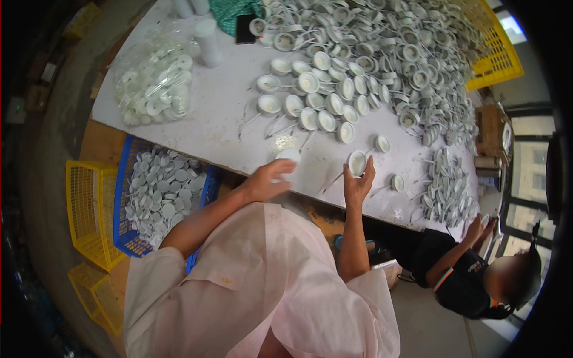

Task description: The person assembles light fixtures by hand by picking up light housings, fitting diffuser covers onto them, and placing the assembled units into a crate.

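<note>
Pink sleeve (262, 280); L hand (267, 181) fingers hold white disc (289, 156), R hand (358, 182) fingers hold round fixture (357, 162), both over white surface (221, 113).

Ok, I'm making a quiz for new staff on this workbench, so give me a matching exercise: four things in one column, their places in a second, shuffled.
Things:
1. blue crate of white discs
2. clear bag of white parts
3. yellow crate
4. round white lamp housing

Places:
A. in the right hand
B. on the table's left part
C. at the table's far right corner
D. below the table's near edge, by the left arm

Pairs: 1-D, 2-B, 3-C, 4-A
</note>
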### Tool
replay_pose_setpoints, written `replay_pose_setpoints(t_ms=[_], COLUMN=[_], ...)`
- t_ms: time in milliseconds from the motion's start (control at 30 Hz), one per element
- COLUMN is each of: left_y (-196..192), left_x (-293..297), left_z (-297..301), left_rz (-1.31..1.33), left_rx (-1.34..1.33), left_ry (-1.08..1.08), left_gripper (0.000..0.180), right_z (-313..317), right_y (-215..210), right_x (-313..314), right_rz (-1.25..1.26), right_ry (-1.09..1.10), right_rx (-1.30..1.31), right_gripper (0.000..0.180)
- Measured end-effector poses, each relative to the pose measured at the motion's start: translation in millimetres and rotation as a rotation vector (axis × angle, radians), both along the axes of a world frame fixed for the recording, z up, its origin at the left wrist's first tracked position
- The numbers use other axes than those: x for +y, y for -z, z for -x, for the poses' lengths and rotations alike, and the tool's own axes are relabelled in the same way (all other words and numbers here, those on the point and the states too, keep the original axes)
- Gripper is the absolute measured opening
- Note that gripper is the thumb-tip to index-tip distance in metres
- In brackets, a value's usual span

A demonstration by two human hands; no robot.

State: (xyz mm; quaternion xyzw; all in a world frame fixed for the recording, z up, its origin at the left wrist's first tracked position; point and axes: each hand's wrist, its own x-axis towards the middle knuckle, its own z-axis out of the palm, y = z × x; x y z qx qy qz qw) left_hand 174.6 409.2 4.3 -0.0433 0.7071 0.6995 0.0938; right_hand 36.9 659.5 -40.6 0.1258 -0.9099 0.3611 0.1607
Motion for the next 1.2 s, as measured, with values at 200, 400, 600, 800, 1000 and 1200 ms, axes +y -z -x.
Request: replay_pose_setpoints(t_ms=[200,400,600,800,1000,1200], left_y=[-17,-36,-18,0,4,7], left_x=[1,-39,-56,-66,-64,-57], left_z=[33,9,-20,-46,-54,-48], left_rz=[-0.525,-0.490,-0.490,-0.573,-0.544,-0.527], left_rx=[0.106,0.192,0.188,0.153,0.100,0.091], left_ry=[-0.036,-0.251,-0.508,-0.618,-0.602,-0.523], left_gripper=[0.084,0.085,0.075,0.068,0.071,0.075], right_z=[-39,-49,-26,-32,-42,-30], right_y=[-69,-92,-53,7,53,67], right_x=[-98,-142,-126,-102,-97,-101], right_rz=[0.296,0.213,0.253,-0.283,0.253,0.188], right_ry=[-0.590,-0.843,-0.558,-0.188,0.052,-0.102], right_rx=[-0.172,-0.198,-0.486,-0.677,-1.001,-0.877], right_gripper=[0.079,0.084,0.055,0.051,0.044,0.035])
